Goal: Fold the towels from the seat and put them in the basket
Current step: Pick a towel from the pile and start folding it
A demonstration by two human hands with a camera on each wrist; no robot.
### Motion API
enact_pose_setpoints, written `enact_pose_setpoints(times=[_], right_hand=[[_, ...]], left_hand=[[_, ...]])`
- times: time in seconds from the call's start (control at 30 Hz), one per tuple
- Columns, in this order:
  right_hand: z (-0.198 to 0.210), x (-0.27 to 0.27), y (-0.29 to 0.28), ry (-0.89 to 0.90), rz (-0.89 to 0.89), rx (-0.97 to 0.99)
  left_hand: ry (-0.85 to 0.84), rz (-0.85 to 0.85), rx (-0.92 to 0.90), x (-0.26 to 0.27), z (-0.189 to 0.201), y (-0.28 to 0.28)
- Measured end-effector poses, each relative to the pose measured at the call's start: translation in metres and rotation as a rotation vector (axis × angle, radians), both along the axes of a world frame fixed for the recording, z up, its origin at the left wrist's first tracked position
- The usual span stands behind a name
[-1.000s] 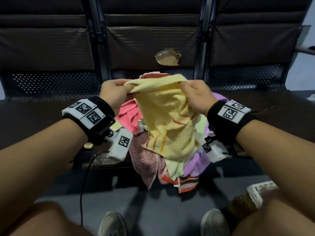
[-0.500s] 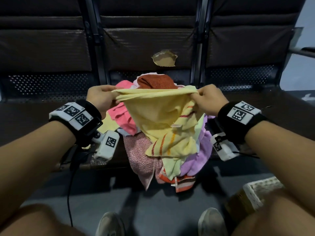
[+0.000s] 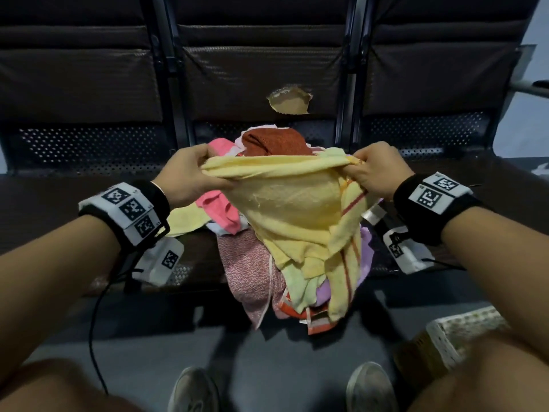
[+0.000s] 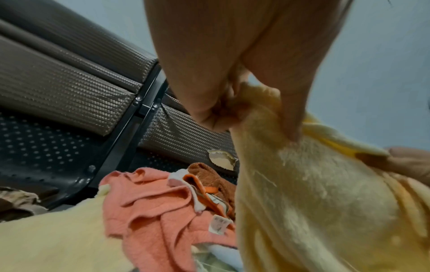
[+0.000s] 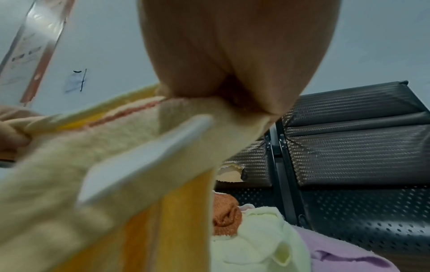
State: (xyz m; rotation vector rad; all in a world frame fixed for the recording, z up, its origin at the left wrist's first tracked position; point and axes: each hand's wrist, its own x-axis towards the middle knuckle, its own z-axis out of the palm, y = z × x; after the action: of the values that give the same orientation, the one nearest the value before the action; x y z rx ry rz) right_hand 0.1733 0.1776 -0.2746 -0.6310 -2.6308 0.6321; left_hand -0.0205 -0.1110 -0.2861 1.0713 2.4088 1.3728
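Reaching forward with both forearms from the lower corners of the frame toward its centre, wrists wrapped in black bands bearing white marker tags. Gripping with the left hand (image 3: 190, 173) at centre left, fingers curled and thumb pressing down on a bunched edge of the yellow towel (image 3: 297, 203). Pinching with the right hand (image 3: 375, 169) at centre right, knuckles up, fingers curled round the opposite edge. Holding both hands level and well apart. Knees showing at the bottom corners.

No legible text can be made out; only square coded markers are seen on the wristbands (image 3: 129, 209), and the towel tag (image 4: 218, 224) is blurred.
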Motion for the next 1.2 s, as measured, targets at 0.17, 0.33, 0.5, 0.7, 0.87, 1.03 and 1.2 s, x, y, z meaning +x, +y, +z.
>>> enact_pose_setpoints(times=[0.17, 0.33, 0.5, 0.7, 0.87, 1.03, 1.2], right_hand=[[-0.001, 0.007, 0.005, -0.118, 0.227, -0.041], [0.005, 0.01, 0.008, -0.114, 0.316, -0.183], [0.014, 0.008, 0.009, 0.108, 0.261, -0.332], [0.038, 0.003, 0.008, 0.217, 0.226, -0.218], [0.069, -0.002, 0.002, 0.073, 0.178, -0.092], [0.088, -0.01, -0.01, 0.277, 0.147, -0.524], [0.113, -0.021, -0.027, 0.377, 0.018, -0.741]], left_hand=[[-0.041, 0.061, 0.203, -0.016, -0.005, -0.011], [-0.048, 0.118, 0.173, -0.028, -0.008, -0.016], [-0.12, 0.231, 0.259, -0.021, 0.005, -0.007], [0.05, 0.199, 0.129, -0.021, 0.038, -0.018], [0.101, 0.28, 0.241, -0.021, 0.069, -0.023], [-0.275, 0.313, 0.455, -0.014, 0.1, -0.008], [-0.254, 0.383, 0.447, -0.005, 0.117, 0.003]])
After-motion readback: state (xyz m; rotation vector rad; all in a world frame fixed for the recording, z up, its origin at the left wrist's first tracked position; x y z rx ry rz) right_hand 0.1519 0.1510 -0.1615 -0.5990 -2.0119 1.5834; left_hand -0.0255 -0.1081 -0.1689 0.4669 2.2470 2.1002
